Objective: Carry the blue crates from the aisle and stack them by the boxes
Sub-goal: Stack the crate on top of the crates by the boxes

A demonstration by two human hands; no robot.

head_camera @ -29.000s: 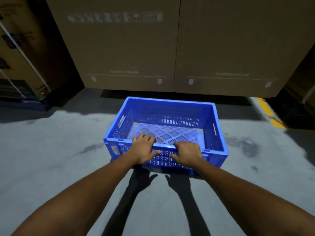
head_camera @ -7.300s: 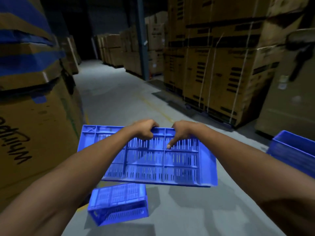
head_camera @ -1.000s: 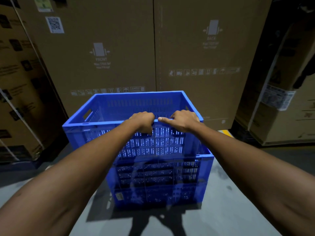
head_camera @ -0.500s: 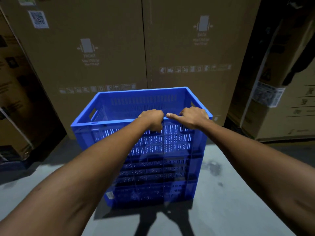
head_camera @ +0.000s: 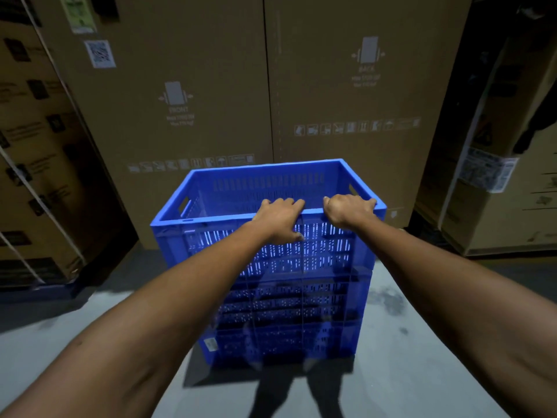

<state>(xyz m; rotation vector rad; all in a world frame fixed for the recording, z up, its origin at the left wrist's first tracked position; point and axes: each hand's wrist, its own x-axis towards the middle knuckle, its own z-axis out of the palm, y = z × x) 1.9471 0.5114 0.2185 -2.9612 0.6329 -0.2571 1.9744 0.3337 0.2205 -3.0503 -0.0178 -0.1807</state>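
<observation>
A stack of three blue slatted crates stands on the grey floor in front of tall cardboard boxes (head_camera: 211, 86). The top crate (head_camera: 211, 236) sits on the lower crates (head_camera: 286, 327), its open mouth facing up. My left hand (head_camera: 278, 218) grips the near rim of the top crate, fingers curled over the edge and thumb on the outer wall. My right hand (head_camera: 346, 211) grips the same rim further right, near the corner. The inside floor of the top crate is hidden by its near wall.
Strapped cartons on a blue pallet (head_camera: 39, 291) stand at the left. More cartons with a white label (head_camera: 488, 173) stand at the right, past a dark gap. Grey concrete floor (head_camera: 422, 342) lies around the stack, with my shadow on it in front.
The top crate has come down onto the stack and shifted slightly right in view. My right hand has slid along the near rim toward the right corner.
</observation>
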